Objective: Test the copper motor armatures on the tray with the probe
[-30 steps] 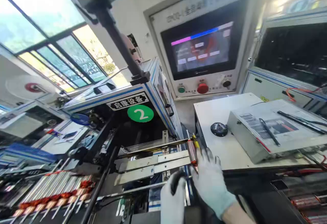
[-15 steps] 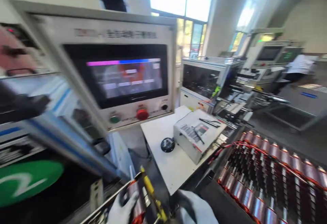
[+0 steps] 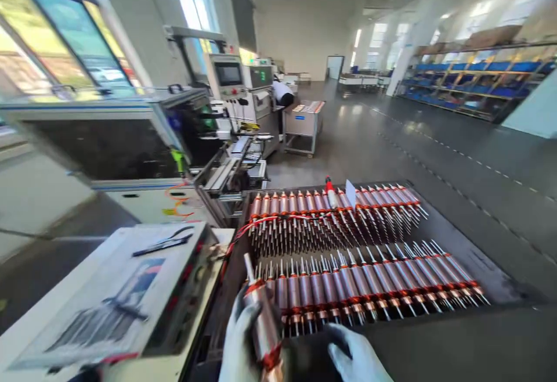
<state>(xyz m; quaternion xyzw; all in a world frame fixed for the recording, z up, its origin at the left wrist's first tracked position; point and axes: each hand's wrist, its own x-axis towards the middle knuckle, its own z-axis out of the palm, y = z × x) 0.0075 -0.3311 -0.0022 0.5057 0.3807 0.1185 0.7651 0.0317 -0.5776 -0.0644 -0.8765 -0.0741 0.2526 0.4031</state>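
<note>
A green numeral 3 (image 3: pixel 263 76) was legible on a distant machine (image 3: pixel 262 106) near 12 o'clock. The printed sheet (image 3: pixel 96 319) at 8 o'clock carried a picture and text (lettering too blurred to read). The held rotor (image 3: pixel 266 327) was located at 6 o'clock, its shaft tilted toward 11 o'clock. It comprised a smooth, silvery cylindrical core, orange-red windings at both ends, a bright shaft above and a copper-coloured section below. The gloved left hand (image 3: pixel 238 337) was clamped around the core. The gloved right hand (image 3: pixel 360 354), at 5 o'clock, had its thumb and fingers apart, near the lower row of rotors (image 3: pixel 333 289).
</note>
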